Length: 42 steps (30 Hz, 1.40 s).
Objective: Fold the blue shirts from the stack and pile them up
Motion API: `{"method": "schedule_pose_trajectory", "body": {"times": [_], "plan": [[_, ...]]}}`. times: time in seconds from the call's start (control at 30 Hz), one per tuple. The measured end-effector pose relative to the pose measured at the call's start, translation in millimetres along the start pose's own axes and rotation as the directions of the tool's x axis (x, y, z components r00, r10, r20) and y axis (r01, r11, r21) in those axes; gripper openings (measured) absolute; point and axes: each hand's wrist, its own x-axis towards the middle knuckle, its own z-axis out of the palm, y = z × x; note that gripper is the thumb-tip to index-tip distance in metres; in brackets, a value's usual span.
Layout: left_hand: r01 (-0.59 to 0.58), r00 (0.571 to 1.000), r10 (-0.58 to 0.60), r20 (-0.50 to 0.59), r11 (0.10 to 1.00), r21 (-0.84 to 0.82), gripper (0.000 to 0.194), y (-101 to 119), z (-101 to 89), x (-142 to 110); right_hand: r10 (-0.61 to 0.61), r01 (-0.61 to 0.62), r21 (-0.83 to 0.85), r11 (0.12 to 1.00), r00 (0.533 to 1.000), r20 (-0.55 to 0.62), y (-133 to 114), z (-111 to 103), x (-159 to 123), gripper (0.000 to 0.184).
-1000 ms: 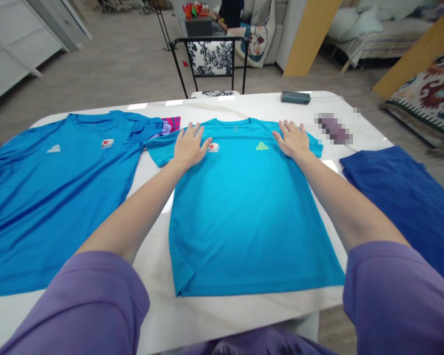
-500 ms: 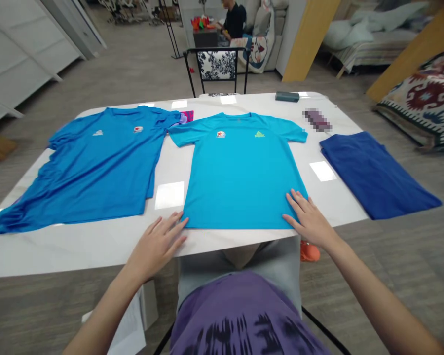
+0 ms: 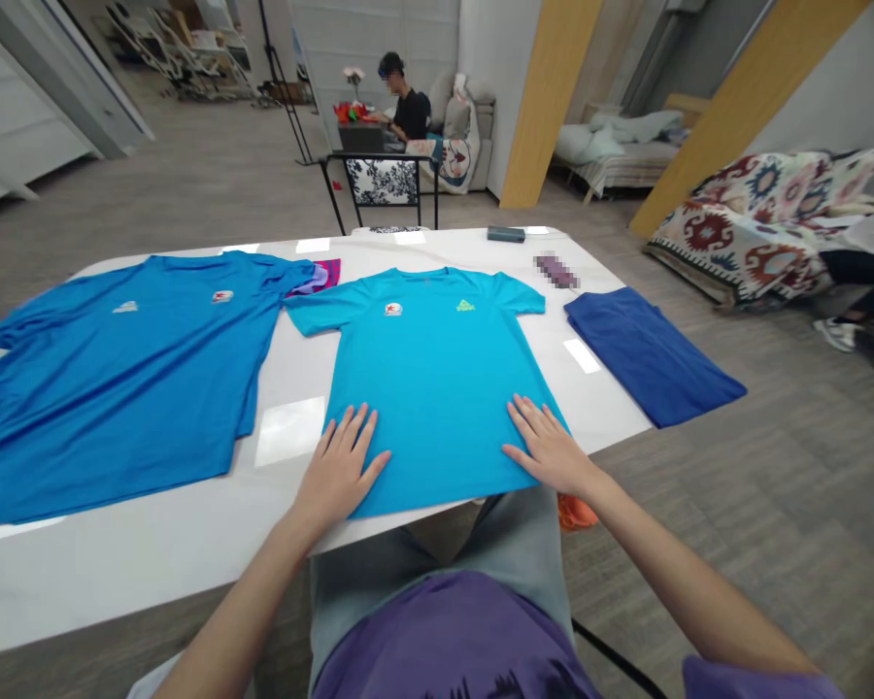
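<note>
A light blue T-shirt (image 3: 429,379) lies spread flat in front of me, its neck toward the far side and its hem near the table's front edge. My left hand (image 3: 341,468) rests flat on its lower left part, fingers spread. On the lower right part lies my right hand (image 3: 546,445), also flat with its fingers apart. Left of this shirt, a darker blue T-shirt (image 3: 146,369) is laid out with some wrinkles. To the right, a folded navy blue cloth (image 3: 648,354) reaches the table's edge.
The white table (image 3: 117,592) carries a dark case (image 3: 505,234) and a blurred purplish item (image 3: 555,272) at the far right. Pink and purple fabric (image 3: 325,276) shows beside the darker shirt. A black-framed chair (image 3: 383,183) stands behind; a person (image 3: 410,109) sits farther back.
My left hand has moved from the shirt's lower left corner up onto its fabric. My right hand stays on the lower right side. The view has turned to the right and tilted up.
</note>
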Motion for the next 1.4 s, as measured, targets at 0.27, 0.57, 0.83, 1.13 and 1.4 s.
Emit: {"method": "schedule_pose_trajectory", "body": {"times": [0.27, 0.57, 0.83, 1.13, 1.4], "plan": [[0.053, 0.998, -0.054, -0.033, 0.997, -0.049, 0.079, -16.6, -16.8, 16.9, 0.111, -0.067, 0.268, 0.961, 0.982, -0.151, 97.9, -61.9, 160.3, 0.076], [0.283, 0.955, -0.291, -0.059, 0.952, -0.115, 0.086, -185.6, 17.2, 248.0, 0.532, -0.496, 0.228, 0.838, 0.836, -0.133, 206.5, -80.8, 368.1, 0.046], [0.353, 0.935, -0.353, -0.035, 0.935, -0.020, 0.089, -191.0, 36.8, 245.6, 0.521, -0.526, 0.155, 0.836, 0.850, 0.073, 230.9, -99.3, 380.8, 0.039], [0.388, 0.920, -0.389, -0.051, 0.921, -0.035, 0.085, -179.3, 22.9, 246.4, 0.122, -0.112, 0.150, 0.982, 0.991, -0.060, 63.6, -105.6, 363.2, 0.027], [0.379, 0.921, -0.382, -0.068, 0.924, -0.054, 0.088, -180.7, 21.1, 242.3, -0.363, 0.291, 0.314, 0.904, 0.909, 0.204, -13.6, -108.3, 306.9, 0.019]]}}
